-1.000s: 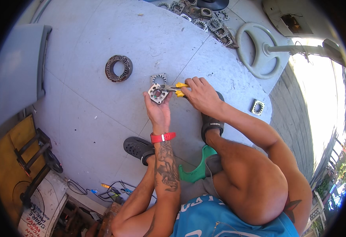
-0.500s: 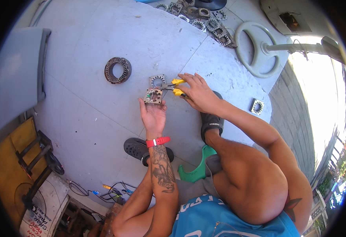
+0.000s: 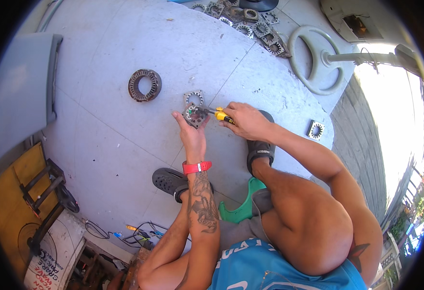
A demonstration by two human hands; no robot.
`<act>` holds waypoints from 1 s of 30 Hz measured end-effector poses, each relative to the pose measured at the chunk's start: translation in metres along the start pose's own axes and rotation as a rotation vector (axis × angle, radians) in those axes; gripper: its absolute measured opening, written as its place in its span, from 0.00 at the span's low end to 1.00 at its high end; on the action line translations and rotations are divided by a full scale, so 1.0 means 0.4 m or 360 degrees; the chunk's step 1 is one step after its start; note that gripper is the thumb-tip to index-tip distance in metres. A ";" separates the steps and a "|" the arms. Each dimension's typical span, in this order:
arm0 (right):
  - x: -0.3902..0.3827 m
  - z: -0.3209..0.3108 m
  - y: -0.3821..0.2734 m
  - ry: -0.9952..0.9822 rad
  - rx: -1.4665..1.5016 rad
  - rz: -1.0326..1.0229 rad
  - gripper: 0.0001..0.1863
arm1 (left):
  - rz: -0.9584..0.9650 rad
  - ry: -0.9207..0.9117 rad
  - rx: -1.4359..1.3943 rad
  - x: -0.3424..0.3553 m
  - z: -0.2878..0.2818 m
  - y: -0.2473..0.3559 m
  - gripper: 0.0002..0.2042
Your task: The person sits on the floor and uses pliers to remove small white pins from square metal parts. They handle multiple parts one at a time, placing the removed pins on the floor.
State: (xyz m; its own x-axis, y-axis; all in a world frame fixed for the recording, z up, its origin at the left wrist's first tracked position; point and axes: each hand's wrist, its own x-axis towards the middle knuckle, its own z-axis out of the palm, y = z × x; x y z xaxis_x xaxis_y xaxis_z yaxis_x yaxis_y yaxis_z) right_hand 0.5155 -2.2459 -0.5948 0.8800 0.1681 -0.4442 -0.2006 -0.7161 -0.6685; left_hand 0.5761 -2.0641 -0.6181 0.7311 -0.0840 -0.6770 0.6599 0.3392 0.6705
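Pale grey concrete floor, scored by thin joint lines, spreads out below you, lit hard by sun on the right.

Your left hand reaches forward from the red wristband, fingers wrapped round a small square metal motor stator with a round toothed opening, held just above the floor and tilted toward you. Your right hand is clamped on the yellow-and-black handle of a hand tool; its metal tip meets the stator at the right edge. Whether it is pliers or a driver, you cannot tell from here. The two hands sit close together, joined only through tool and part.

Just beyond the held stator a second square stator plate lies flat on the floor, nearly touching the first from this angle. To its left, well apart, rests a round dark ring-shaped stator core. A lone square stator lies near the right edge of the slab beyond your right forearm.

At the top, a heap of similar square stators is piled beside a grey steering-wheel-shaped ring on a post. A grey plastic panel lies along the left.

Near you, your dark clog sandals rest on the concrete either side of a green plastic stool, and loose coloured wires trail by a yellow board at lower left.
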 end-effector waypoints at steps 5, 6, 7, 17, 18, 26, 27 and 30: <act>0.005 0.009 0.014 0.0207 0.0645 0.0290 0.21 | -0.0119 0.0032 -0.0327 0.046 -0.043 -0.003 0.32; 0.005 0.012 0.018 0.0264 0.0787 0.0302 0.21 | -0.0158 -0.0033 -0.0359 0.050 -0.058 0.001 0.31; 0.008 0.008 0.031 0.0265 0.0583 0.0083 0.20 | -0.0256 0.0014 -0.0362 0.052 -0.069 0.003 0.29; 0.014 0.028 0.044 0.0573 -0.0847 -0.0269 0.22 | -0.0073 -0.0173 -0.0228 0.006 -0.017 -0.001 0.25; 0.010 0.023 0.041 0.0501 -0.0824 -0.0244 0.22 | -0.0074 -0.0187 -0.0225 0.007 -0.014 -0.002 0.25; 0.007 0.005 0.028 0.0164 0.0366 0.0178 0.19 | -0.0071 -0.0157 -0.0349 0.027 -0.034 -0.024 0.24; 0.006 0.010 0.031 0.0365 0.0120 0.0036 0.20 | -0.0078 -0.0153 -0.0364 0.026 -0.035 -0.024 0.24; -0.002 0.024 0.044 0.0621 -0.0565 -0.0256 0.21 | -0.0082 -0.0166 -0.0348 0.018 -0.025 -0.023 0.23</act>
State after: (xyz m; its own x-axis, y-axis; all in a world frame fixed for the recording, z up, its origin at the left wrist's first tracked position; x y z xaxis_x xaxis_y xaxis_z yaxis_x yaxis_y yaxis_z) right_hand 0.5074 -2.2521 -0.6118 0.9954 0.0795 -0.0539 0.0480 -0.8980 -0.4374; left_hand 0.5736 -2.0584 -0.6321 0.7190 -0.1987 -0.6660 0.6517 0.5255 0.5469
